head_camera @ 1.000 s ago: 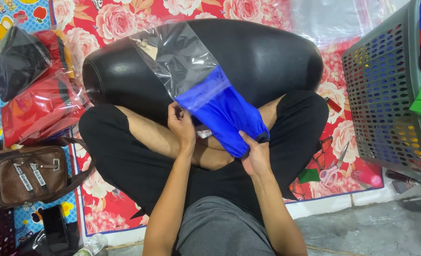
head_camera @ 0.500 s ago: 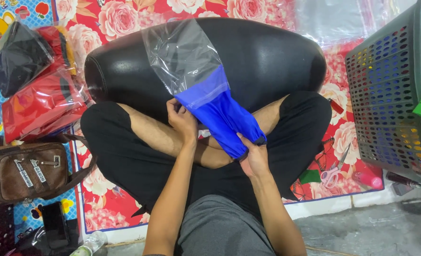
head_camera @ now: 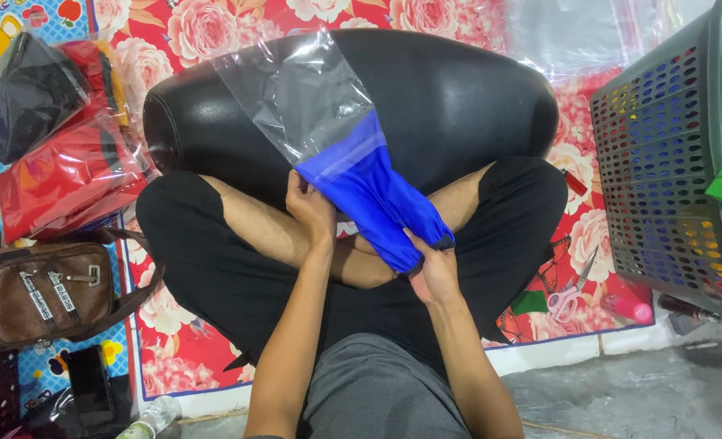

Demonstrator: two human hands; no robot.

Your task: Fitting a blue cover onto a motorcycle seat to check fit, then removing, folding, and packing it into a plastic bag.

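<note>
Head view, looking down at a person sitting cross-legged. The left hand (head_camera: pixel 310 207) pinches the mouth of a clear plastic bag (head_camera: pixel 304 102) lying on a black cushion (head_camera: pixel 450 97). The right hand (head_camera: pixel 435 268), fingers curled, grips the near end of a folded blue garment (head_camera: pixel 377 195), half inside the bag. A grey basket (head_camera: pixel 661 162) stands at right.

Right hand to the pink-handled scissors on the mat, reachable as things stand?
Probably yes. The scissors lie bare on the mat just beyond the right knee, same side as the right hand, with nothing covering them. That hand would first have to release the blue garment.
</note>
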